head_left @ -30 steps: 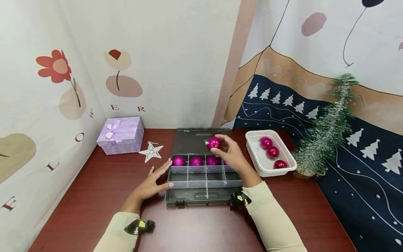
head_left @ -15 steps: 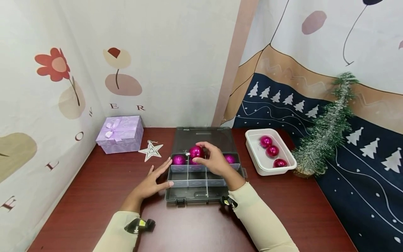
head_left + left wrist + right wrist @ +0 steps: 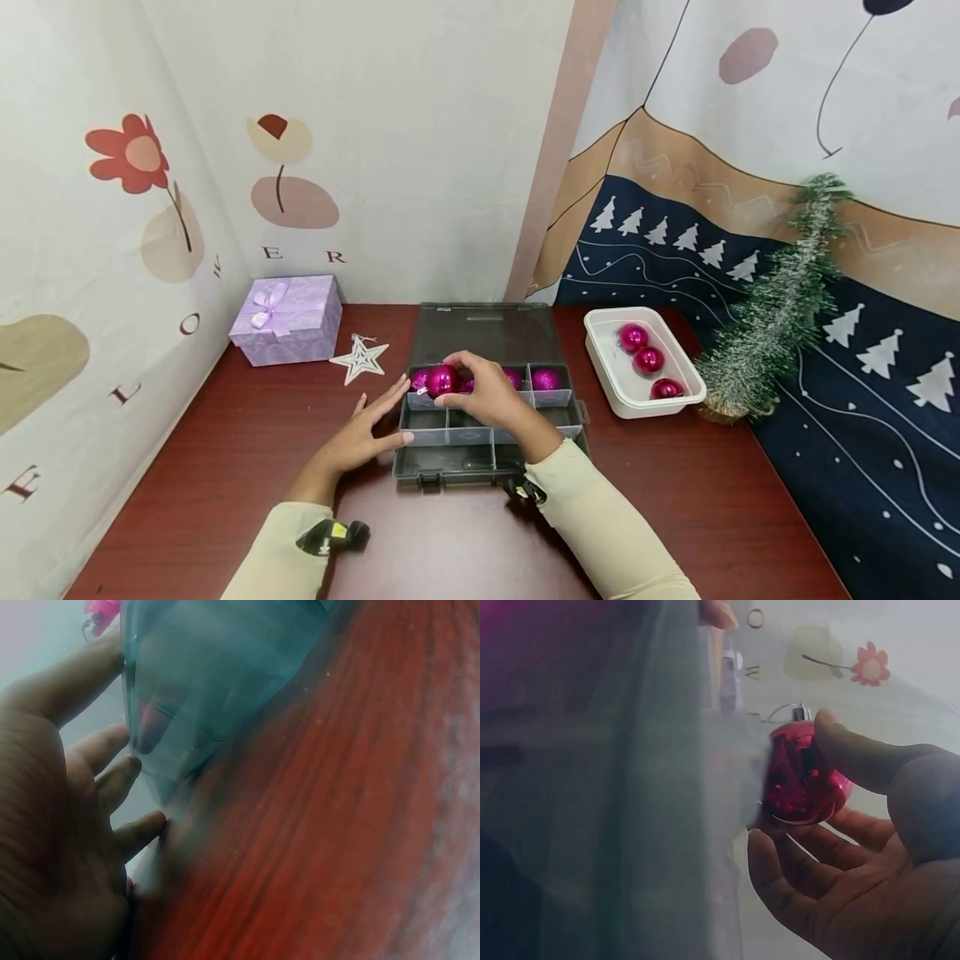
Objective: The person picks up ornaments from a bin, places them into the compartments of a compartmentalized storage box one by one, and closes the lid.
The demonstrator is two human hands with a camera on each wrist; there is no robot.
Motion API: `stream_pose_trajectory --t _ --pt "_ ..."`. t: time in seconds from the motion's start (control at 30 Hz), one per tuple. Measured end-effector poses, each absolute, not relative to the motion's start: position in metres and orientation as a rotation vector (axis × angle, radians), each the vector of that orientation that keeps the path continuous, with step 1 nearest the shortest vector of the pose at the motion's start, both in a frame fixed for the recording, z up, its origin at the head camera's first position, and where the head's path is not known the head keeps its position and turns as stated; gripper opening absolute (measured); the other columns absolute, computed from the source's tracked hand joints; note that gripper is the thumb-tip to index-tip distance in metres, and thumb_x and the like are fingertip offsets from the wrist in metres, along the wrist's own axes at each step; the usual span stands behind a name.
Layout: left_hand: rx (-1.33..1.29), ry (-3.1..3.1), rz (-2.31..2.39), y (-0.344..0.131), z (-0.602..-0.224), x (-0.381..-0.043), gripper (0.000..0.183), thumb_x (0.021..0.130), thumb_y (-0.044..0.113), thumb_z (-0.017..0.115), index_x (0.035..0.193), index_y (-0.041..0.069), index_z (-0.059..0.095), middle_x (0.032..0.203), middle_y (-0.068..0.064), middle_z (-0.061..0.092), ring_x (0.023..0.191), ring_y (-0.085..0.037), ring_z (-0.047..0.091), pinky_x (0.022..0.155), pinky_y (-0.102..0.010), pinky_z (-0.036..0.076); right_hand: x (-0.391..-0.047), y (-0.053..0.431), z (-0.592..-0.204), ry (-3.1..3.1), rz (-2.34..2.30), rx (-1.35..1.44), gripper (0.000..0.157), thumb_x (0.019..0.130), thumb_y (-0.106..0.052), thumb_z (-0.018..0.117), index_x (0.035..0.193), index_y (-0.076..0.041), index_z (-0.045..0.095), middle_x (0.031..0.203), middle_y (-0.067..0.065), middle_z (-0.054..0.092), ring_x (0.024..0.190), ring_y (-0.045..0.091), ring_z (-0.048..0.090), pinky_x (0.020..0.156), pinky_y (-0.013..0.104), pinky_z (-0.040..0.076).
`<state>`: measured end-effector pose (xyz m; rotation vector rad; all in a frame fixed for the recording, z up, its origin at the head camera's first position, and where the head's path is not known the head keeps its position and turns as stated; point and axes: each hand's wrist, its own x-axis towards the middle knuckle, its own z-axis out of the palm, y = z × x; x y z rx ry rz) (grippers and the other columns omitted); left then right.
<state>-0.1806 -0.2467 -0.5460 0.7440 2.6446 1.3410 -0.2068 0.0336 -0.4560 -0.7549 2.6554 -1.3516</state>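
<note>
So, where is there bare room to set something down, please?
Bare tabletop: between the gift box and the left sleeve; between the white tub and the right sleeve; and in front of the organizer, between both sleeves. Crowded: the organizer's back row, where the right hand holds a bauble, and between the tub and the tree.

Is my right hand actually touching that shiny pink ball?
Touching. The right wrist view shows it: the right hand holds the shiny pink ball, thumb laid against its side near the cap, fingers curled beneath.
</note>
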Motion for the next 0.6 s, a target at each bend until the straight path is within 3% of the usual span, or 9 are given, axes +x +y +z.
stream_pose_trajectory --t 0.2,0.6 --pt "0.731 2.649 1.331 -0.247 -0.546 -0.180 0.091 0.099 0.036 0.077 0.174 0.017 0.030 0.184 -0.016 0.019 0.166 -0.052 0.026 0.125 -0.085 -0.011 -0.205 0.027 -0.460 2.688 -1.219 -0.853 0.059 0.091 -0.025 0.091 0.143 -0.006 0.068 0.143 0.011 0.073 0.132 0.029 0.068 0.115 0.048 0.056" --pt "0.735 2.643 1.333 -0.247 -0.546 -0.181 0.090 0.099 0.035 0.078 0.174 0.016 0.030 0.183 -0.016 0.020 0.165 -0.052 0.027 0.125 -0.085 -0.010 -0.204 0.018 -0.472 2.705 -1.146 -0.985 0.061 0.093 -0.028 0.090 0.146 -0.007 0.069 0.141 0.011 0.073 0.125 0.026 0.070 0.104 0.042 0.062"
